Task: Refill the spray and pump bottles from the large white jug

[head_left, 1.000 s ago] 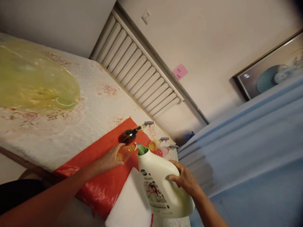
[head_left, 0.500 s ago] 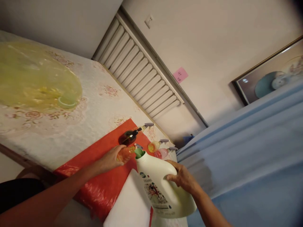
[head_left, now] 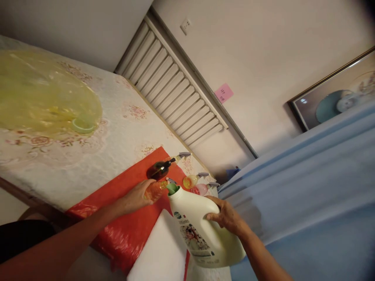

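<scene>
The right hand point(head_left: 225, 216) grips the handle of the large white plastic jug point(head_left: 202, 230), fingers wrapped closed around it. The left hand point(head_left: 136, 197) holds the small orange translucent bottle point(head_left: 155, 190) steady on the red plastic sheet point(head_left: 129, 218), fingers curled about its body.

Compared with one second earlier, the jug's green spout point(head_left: 172, 189) has shifted left and now sits just beside the orange bottle's open neck. The jug is tilted further. This suggests pouring is about to begin; no liquid is visible yet.

A dark pump bottle point(head_left: 159, 169) lies just beyond, on the far part of the sheet.
</scene>
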`<state>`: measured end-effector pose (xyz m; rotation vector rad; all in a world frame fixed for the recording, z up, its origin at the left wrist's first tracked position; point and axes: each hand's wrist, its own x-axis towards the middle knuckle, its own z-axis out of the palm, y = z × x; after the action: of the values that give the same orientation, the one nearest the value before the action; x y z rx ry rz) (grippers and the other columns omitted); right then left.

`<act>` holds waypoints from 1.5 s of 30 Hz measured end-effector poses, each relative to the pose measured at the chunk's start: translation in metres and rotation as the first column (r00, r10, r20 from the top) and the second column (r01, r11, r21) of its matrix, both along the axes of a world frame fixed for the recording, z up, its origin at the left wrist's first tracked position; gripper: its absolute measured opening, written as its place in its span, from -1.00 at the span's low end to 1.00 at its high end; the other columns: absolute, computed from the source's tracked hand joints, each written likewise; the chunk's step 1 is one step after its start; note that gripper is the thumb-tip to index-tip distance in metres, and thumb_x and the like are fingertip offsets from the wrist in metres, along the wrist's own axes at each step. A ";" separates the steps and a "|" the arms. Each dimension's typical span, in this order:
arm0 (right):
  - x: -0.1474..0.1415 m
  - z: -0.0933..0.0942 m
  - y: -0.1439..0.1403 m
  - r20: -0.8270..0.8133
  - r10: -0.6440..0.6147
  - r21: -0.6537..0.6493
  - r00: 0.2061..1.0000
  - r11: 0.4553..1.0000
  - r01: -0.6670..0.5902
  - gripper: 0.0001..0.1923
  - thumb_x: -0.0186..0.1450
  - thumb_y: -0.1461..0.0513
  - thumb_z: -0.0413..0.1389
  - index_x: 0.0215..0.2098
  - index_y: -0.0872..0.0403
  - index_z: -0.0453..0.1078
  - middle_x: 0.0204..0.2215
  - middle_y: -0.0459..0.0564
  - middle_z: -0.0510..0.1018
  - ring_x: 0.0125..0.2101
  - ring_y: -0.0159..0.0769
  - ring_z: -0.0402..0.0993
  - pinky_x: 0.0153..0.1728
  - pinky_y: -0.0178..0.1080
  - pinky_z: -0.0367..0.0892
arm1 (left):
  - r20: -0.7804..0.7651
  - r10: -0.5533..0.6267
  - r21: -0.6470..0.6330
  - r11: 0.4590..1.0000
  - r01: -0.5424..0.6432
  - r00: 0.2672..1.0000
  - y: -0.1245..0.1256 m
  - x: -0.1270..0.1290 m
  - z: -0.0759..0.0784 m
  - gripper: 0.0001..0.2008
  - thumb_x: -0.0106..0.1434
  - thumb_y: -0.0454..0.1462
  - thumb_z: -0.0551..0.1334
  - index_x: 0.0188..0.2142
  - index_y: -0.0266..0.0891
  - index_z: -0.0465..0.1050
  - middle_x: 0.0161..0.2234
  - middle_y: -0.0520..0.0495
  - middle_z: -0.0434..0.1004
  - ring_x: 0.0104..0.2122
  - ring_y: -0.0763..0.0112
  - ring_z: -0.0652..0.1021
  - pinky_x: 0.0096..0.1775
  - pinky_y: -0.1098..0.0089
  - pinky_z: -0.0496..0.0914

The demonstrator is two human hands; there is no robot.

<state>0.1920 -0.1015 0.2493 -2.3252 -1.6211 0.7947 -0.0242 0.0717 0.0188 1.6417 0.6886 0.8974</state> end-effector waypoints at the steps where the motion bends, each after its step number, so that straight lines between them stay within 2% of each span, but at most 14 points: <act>1: 0.000 0.001 0.001 0.003 0.003 -0.001 1.000 1.000 -0.003 -0.33 0.08 -0.04 0.31 0.10 0.04 0.39 -0.43 -0.11 0.49 -0.65 -0.52 0.17 -0.73 -0.45 0.13 | 0.002 0.002 -0.001 1.000 -0.002 1.000 -0.001 -0.001 0.002 -0.37 0.01 -0.11 0.33 0.07 -0.26 0.31 0.06 -0.26 0.48 0.02 0.05 0.53 0.03 0.20 0.39; 9: -0.002 0.007 0.004 -0.030 0.017 -0.024 0.999 1.000 -0.017 -0.40 0.10 -0.02 0.32 0.04 0.04 0.41 -0.43 -0.13 0.47 -0.65 -0.53 0.16 -0.75 -0.47 0.12 | 0.029 -0.006 -0.007 1.000 0.006 1.000 -0.003 -0.004 0.010 -0.46 0.02 -0.12 0.32 0.00 -0.21 0.35 0.01 -0.19 0.53 0.01 0.05 0.53 0.02 0.17 0.40; 14: -0.003 0.010 0.005 -0.026 0.030 -0.036 0.999 0.999 -0.031 -0.42 0.12 -0.01 0.31 0.04 0.05 0.42 -0.45 -0.14 0.45 -0.66 -0.55 0.15 -0.75 -0.47 0.11 | 0.029 -0.007 -0.027 1.000 0.008 1.000 -0.003 -0.003 0.008 -0.37 0.01 -0.15 0.32 0.08 -0.28 0.28 0.06 -0.28 0.47 0.03 0.07 0.52 0.06 0.17 0.38; 22: -0.009 0.016 0.010 -0.029 0.030 -0.059 0.999 0.998 -0.031 -0.38 0.10 -0.05 0.31 0.05 0.05 0.43 -0.44 -0.13 0.47 -0.67 -0.56 0.15 -0.75 -0.48 0.08 | -0.008 0.004 -0.020 1.000 -0.004 1.000 -0.001 -0.003 0.004 -0.36 0.02 -0.15 0.33 0.10 -0.25 0.31 0.10 -0.27 0.45 0.06 0.02 0.48 0.09 0.11 0.35; 26: -0.010 0.018 0.012 -0.037 0.033 -0.067 0.999 0.997 -0.035 -0.42 0.10 -0.05 0.30 0.01 0.05 0.45 -0.46 -0.14 0.45 -0.66 -0.55 0.14 -0.75 -0.47 0.07 | -0.024 -0.008 -0.003 1.000 0.008 1.000 -0.001 -0.002 0.001 -0.38 0.03 -0.18 0.31 0.10 -0.25 0.29 0.11 -0.25 0.43 0.07 0.05 0.47 0.10 0.15 0.34; 45: -0.007 0.024 0.019 0.026 0.004 -0.108 1.000 0.994 -0.001 -0.35 0.10 0.02 0.32 0.11 0.04 0.39 -0.46 -0.16 0.46 -0.67 -0.56 0.13 -0.76 -0.47 0.06 | -0.065 0.007 0.036 0.999 -0.004 0.998 -0.002 -0.005 0.008 -0.41 0.02 -0.15 0.29 0.06 -0.27 0.32 0.07 -0.27 0.47 0.04 0.03 0.49 0.06 0.15 0.37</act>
<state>0.1848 -0.0826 0.2738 -2.4169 -1.6306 0.8764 -0.0289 0.0695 0.0272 1.7077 0.7259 0.8673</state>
